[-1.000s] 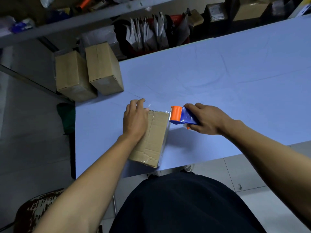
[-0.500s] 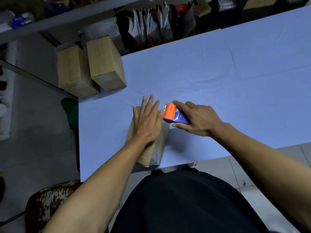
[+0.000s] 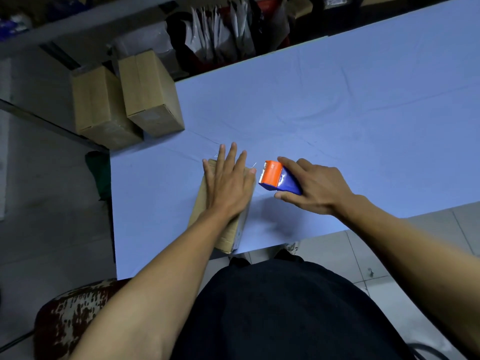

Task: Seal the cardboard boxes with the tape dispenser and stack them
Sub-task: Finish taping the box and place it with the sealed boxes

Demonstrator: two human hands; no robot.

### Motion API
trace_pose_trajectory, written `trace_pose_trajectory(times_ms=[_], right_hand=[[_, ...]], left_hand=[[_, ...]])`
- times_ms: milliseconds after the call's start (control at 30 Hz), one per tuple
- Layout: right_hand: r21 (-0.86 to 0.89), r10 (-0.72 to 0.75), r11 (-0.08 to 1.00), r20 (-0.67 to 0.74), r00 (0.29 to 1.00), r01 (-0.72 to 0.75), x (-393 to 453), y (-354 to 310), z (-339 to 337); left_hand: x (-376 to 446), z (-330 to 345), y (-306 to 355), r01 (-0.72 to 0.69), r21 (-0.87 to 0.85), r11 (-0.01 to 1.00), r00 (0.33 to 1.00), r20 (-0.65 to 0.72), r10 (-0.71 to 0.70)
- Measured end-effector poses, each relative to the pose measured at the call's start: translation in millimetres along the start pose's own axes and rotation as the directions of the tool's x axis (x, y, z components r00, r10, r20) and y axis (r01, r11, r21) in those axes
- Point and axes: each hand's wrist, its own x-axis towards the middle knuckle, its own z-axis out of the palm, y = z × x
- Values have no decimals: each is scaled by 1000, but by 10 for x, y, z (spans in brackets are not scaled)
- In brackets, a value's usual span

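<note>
Since a second ago my left hand (image 3: 228, 185) has gone from curled over the far end of the small brown cardboard box (image 3: 220, 216) to lying flat along its top, and the orange-and-blue plastic tape dispenser (image 3: 279, 179) has pulled clear of the box's right side.

The box lies near the desk's (image 3: 337, 113) front edge, toward its left end. Two larger brown cardboard boxes (image 3: 130, 100) sit side by side at the far left corner; whether the left one rests on the desk I cannot tell.

I judge the step is smoothing the fresh tape down. To do it well I should press firmly along the seam and over the far edge, so no bubbles or loose tail remain, before carrying the box to the others.

My left hand is fully open, fingers straight and spread, palm pressing on the box. My right hand (image 3: 317, 185) grips the dispenser, fingers curled round its blue body, just right of the box and not touching it.
</note>
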Motion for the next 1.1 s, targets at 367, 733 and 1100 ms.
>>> trace_pose_trajectory(times_ms=[367, 733, 1100], right_hand=[[-206, -36, 978, 25, 999, 41, 260, -280, -248], [-275, 85, 960, 123, 989, -48, 496, -585, -444], [-251, 161, 966, 369, 915, -69, 771, -627, -689]], left_hand=[[19, 4, 42, 8, 4, 1000, 1000, -4, -8], [31, 72, 32, 0, 31, 1000, 999, -37, 1], [57, 82, 7, -21, -35, 999, 998, -54, 19]])
